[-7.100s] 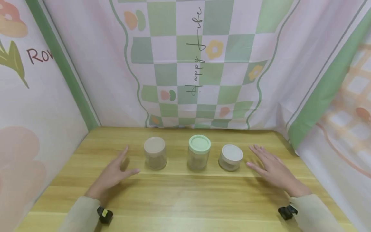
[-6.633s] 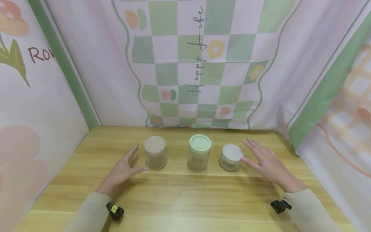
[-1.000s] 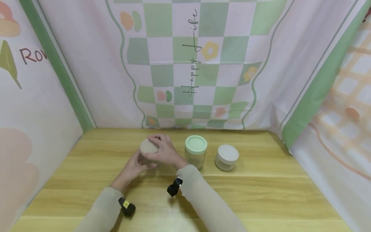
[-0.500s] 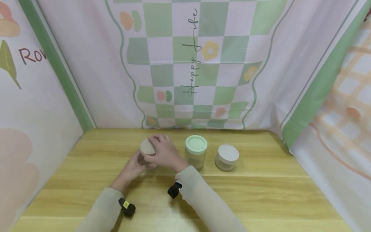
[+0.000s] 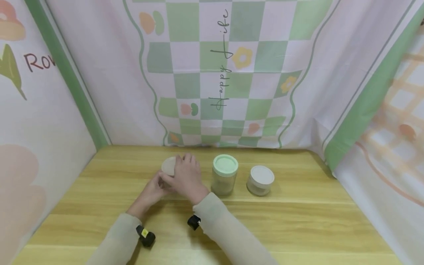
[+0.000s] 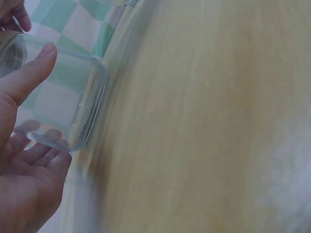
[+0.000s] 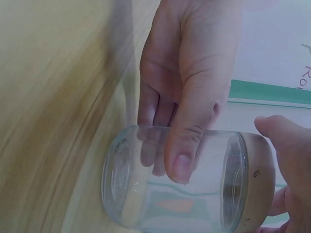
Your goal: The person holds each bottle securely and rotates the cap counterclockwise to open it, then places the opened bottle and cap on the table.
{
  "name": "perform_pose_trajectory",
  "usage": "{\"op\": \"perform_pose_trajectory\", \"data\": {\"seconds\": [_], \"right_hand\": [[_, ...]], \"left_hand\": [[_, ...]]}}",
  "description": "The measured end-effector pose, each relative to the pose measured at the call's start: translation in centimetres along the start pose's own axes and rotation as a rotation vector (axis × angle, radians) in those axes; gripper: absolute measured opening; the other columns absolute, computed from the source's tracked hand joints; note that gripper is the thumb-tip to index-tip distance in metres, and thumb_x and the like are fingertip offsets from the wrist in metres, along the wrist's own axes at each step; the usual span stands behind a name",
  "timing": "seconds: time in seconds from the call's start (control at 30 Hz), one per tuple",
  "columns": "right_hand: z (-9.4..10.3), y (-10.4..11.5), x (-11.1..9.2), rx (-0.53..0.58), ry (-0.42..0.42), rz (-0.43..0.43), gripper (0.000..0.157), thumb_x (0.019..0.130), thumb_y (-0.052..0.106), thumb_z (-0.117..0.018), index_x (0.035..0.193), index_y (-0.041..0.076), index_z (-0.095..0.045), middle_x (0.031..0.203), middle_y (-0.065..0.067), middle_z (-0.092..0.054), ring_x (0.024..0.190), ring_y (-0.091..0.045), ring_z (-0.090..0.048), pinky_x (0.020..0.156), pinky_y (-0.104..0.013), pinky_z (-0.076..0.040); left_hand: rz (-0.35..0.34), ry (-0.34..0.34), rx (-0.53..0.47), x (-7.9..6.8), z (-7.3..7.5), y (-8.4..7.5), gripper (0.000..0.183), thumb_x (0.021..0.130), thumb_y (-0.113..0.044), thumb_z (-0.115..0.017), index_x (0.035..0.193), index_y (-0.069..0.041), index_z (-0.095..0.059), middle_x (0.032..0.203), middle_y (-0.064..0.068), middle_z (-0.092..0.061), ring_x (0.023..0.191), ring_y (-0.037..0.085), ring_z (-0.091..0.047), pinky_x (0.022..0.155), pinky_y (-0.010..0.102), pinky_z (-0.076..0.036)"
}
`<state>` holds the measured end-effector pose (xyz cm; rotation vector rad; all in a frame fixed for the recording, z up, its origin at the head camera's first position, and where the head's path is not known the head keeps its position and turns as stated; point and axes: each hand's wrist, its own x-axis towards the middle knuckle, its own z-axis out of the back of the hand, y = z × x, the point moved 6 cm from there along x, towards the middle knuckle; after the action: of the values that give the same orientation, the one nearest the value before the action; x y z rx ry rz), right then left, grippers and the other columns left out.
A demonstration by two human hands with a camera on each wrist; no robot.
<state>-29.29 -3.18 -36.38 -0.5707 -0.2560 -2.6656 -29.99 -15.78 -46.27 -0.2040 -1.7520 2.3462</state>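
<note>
The left hand (image 5: 150,192) grips the glass body of a jar (image 6: 63,90), its thumb lying along one side and its fingers bent round the other. The right hand (image 5: 188,179) has its fingers curled about the rim of the jar's beige lid (image 5: 168,166); whether the thumb bears on the lid cannot be told from here. The lid sits on the jar's mouth, with small dark marks on its side. The glass is clear, and the surroundings show through it. The jar is at the left of a row of three, near the back of the wood-grained table (image 5: 304,217); whether its base touches the surface cannot be determined.

Both forearms wear pale sleeves (image 5: 232,235), and a small black device is fitted at each wrist, the left device (image 5: 146,237) bearing a yellow patch.

Just beside the right hand stands an upright jar with a green lid (image 5: 225,173). Further right is a lower jar with a white lid (image 5: 260,179), also upright and apart from its neighbour. Both lids are on.

Behind the table hangs a cloth (image 5: 212,84) with green and white checks, flowers and the lettering "Happy Life".
</note>
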Motion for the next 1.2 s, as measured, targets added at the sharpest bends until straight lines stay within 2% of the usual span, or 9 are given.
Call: {"op": "perform_pose_trajectory", "data": {"seconds": [0.17,0.33,0.63,0.87,1.07,1.2], "right_hand": [[0.2,0.1,0.1,-0.069,-0.073,0.061,0.086,0.089,0.073,-0.055,0.123,-0.005,-0.064,0.099,-0.015,-0.059,0.088,-0.024,-0.054,0.078,-0.032,-0.049],[-0.1,-0.1,0.2,-0.039,-0.095,0.085,0.082,0.088,0.071,-0.058,0.121,-0.004,-0.065,0.099,-0.014,-0.059,0.09,-0.024,-0.054,0.08,-0.032,-0.049],[-0.4,-0.4,0.2,0.014,-0.078,0.088,0.081,0.089,0.069,-0.059,0.123,-0.004,-0.064,0.103,-0.014,-0.057,0.093,-0.025,-0.053,0.084,-0.034,-0.048],[-0.8,-0.6,0.3,0.012,-0.069,0.098,0.079,0.089,0.07,-0.059,0.123,-0.002,-0.064,0.105,-0.013,-0.057,0.095,-0.025,-0.053,0.084,-0.034,-0.048],[-0.7,-0.9,0.2,0.098,-0.079,0.129,0.074,0.088,0.066,-0.064,0.12,0.0,-0.065,0.106,-0.013,-0.057,0.094,-0.025,-0.053,0.082,-0.034,-0.048],[-1.0,-1.3,0.3,0.183,-0.036,0.129,0.072,0.088,0.063,-0.066,0.123,0.001,-0.065,0.112,-0.014,-0.056,0.101,-0.026,-0.051,0.084,-0.034,-0.046]], "left_hand": [[-0.005,-0.007,-0.012,0.0,0.0,-0.1,0.084,0.09,-0.016,-0.077,0.157,-0.012,-0.026,0.163,0.014,-0.024,0.148,0.038,-0.021,0.117,0.059,-0.018],[-0.011,-0.004,-0.012,0.0,0.1,-0.1,0.086,0.09,-0.016,-0.077,0.158,-0.012,-0.024,0.163,0.014,-0.024,0.149,0.037,-0.02,0.119,0.056,-0.016],[-0.022,0.005,-0.024,0.1,0.0,-0.3,0.086,0.09,-0.015,-0.076,0.158,-0.011,-0.023,0.163,0.014,-0.022,0.15,0.035,-0.017,0.119,0.055,-0.014],[-0.012,0.018,-0.011,-0.1,-0.1,-0.4,0.089,0.091,-0.018,-0.076,0.16,-0.015,-0.02,0.164,0.014,-0.021,0.149,0.036,-0.017,0.119,0.055,-0.015],[0.005,0.02,-0.01,-0.2,-0.2,-0.3,0.086,0.091,-0.018,-0.075,0.159,-0.015,-0.022,0.164,0.012,-0.02,0.148,0.039,-0.019,0.116,0.061,-0.017],[0.002,0.028,-0.032,-0.1,-0.4,-0.3,0.089,0.09,-0.023,-0.077,0.159,-0.02,-0.021,0.164,0.009,-0.021,0.148,0.039,-0.021,0.114,0.065,-0.018]]}}
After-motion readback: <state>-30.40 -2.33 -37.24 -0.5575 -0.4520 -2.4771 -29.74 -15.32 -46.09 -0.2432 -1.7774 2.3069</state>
